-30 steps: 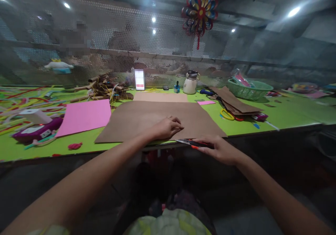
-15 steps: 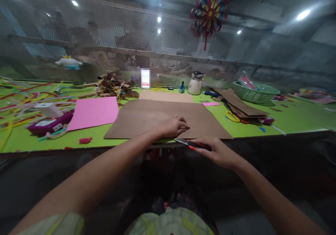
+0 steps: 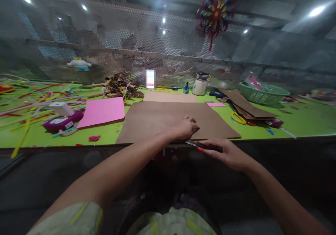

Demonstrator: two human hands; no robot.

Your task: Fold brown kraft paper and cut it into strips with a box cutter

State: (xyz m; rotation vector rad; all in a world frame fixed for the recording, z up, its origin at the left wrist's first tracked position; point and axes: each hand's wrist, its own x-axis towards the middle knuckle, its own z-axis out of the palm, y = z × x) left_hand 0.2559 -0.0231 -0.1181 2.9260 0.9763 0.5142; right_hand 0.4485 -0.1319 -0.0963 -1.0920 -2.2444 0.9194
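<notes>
A large brown paper sheet (image 3: 157,119) lies flat along the front edge of the green table. My left hand (image 3: 187,128) rests on its near part with bent, slightly spread fingers and holds nothing. Just right of it and lower, my right hand (image 3: 225,152) is wrapped around a utility knife (image 3: 201,145) with a dark body and a red-orange part. The blade is out and points left, at the sheet's near edge below my left hand. Whether it touches the paper I cannot tell.
Left are a pink sheet (image 3: 103,112), a purple device (image 3: 63,121) and loose coloured strips. Behind stand a stick bundle (image 3: 118,86), a lit phone (image 3: 150,79) and a white jug (image 3: 200,84). Yellow-handled scissors (image 3: 238,118), brown paper pieces (image 3: 252,105) and a green basket (image 3: 262,93) lie right.
The whole view has shifted, so everything appears farther right. My left hand still presses on the sheet, and the knife keeps nearly the same place at its near edge.
</notes>
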